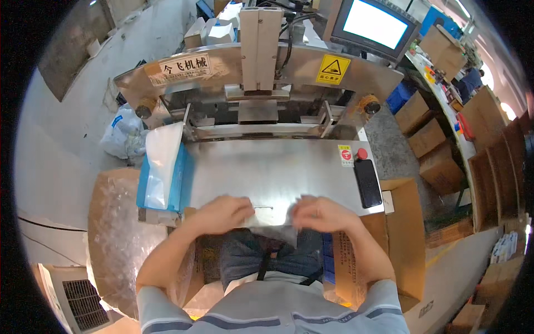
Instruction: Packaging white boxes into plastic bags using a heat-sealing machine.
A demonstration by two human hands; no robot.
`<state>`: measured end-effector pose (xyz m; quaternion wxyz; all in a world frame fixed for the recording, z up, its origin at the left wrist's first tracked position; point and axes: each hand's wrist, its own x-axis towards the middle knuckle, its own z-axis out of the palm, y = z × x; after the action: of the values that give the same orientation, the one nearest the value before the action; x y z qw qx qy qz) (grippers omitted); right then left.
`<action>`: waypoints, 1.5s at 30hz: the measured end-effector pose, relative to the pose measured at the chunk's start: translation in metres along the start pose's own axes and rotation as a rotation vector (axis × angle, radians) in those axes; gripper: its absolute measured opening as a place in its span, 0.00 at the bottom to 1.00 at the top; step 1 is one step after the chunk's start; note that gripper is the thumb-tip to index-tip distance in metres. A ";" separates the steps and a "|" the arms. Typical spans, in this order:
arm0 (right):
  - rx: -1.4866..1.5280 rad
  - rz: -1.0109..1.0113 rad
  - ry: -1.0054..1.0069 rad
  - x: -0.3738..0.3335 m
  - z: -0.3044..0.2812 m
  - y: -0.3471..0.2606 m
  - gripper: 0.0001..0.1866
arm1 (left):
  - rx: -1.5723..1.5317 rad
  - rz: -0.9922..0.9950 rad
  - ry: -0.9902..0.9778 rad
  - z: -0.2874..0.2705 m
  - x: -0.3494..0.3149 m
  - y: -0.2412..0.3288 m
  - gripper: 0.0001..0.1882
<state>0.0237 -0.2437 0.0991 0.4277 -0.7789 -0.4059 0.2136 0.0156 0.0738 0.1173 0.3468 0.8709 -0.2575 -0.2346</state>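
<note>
Both my hands are at the front edge of the metal worktop. A small see-through plastic bag hangs over that edge between them, above my lap. My right hand has its fingers pinched at the bag's right side, with the fingertips slightly blurred. Curled fingers and thumb close my left hand near the bag's left side; what they grip, if anything, is hidden. A short thin dark line shows on the worktop between the hands, too small to make out.
Beyond the worktop stands a machine with a metal crossbar and a screen. A blue box with white sheets sits left. A black phone and red button lie right. Cartons flank me; the left one holds clear plastic.
</note>
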 end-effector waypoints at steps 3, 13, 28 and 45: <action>-0.120 -0.035 0.168 0.042 -0.028 0.063 0.09 | 0.000 0.009 -0.004 -0.024 0.047 -0.038 0.16; -0.401 0.286 0.418 0.179 -0.123 0.130 0.13 | -0.451 -0.230 0.088 -0.143 0.191 -0.116 0.18; -0.896 0.202 0.548 0.198 -0.044 0.096 0.26 | 0.523 -0.111 0.606 0.067 0.093 -0.047 0.33; -0.864 0.147 0.524 0.202 -0.062 0.086 0.27 | 0.438 -0.020 0.804 0.113 0.058 -0.030 0.34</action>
<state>0.2208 -0.1359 0.0637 0.1379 -0.9386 -0.2803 -0.1464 0.0021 0.0028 0.0087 0.2247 0.9480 -0.1379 0.1785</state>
